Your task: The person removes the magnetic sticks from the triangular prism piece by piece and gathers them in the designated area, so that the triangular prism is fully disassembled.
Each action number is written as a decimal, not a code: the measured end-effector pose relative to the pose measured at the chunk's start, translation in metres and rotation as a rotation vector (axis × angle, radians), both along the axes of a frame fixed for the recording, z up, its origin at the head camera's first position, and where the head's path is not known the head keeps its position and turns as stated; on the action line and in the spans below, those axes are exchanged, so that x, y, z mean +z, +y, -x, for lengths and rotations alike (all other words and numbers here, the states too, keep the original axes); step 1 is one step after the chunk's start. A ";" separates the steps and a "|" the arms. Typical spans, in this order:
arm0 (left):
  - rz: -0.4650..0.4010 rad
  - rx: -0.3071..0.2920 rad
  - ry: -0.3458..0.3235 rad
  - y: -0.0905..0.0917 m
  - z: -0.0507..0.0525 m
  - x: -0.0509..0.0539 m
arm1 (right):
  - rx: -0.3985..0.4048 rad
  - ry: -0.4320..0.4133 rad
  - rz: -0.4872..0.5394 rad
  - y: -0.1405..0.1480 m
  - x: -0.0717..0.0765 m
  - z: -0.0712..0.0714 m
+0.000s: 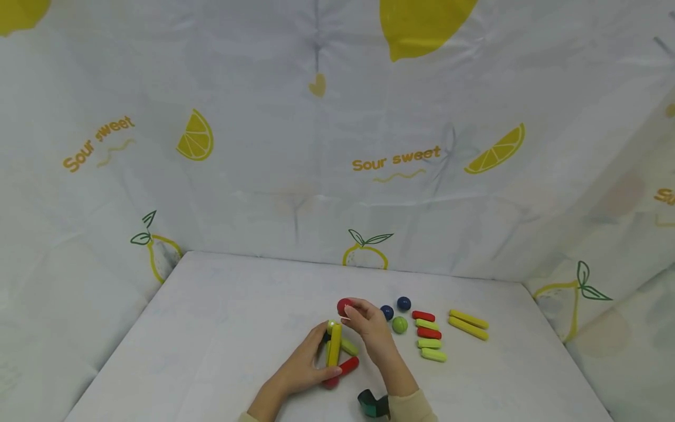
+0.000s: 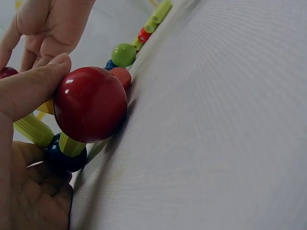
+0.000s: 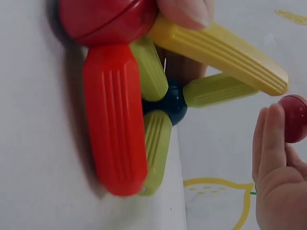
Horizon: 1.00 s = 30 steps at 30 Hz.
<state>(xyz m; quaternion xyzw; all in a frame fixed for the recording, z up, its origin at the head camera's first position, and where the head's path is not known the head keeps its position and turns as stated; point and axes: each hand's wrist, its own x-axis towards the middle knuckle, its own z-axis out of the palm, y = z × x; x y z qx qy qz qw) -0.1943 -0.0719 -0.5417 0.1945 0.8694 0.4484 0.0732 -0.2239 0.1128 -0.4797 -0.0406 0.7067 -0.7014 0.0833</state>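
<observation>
Left hand (image 1: 304,368): in a holding grip; left thumb (image 1: 328,373) extended along the near side, left fingers (image 2: 41,175) bent opposite it, as the left wrist view shows. Left forearm (image 1: 269,398): bare near the wrist, slanting up and rightward from the lower edge; beige left cuff (image 1: 247,417) just visible.

Right hand (image 1: 375,331): raised, farther forward than the left, in a pinch; right thumb (image 1: 354,316) opposed to the right fingers (image 1: 364,304). Right forearm (image 1: 398,372): leaning up and leftward, bare above a beige right cuff (image 1: 412,407). Hands: near each other, apart.
</observation>
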 end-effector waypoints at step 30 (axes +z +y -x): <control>0.010 0.002 0.031 0.000 0.000 -0.003 | -0.301 0.097 -0.682 0.033 -0.051 0.000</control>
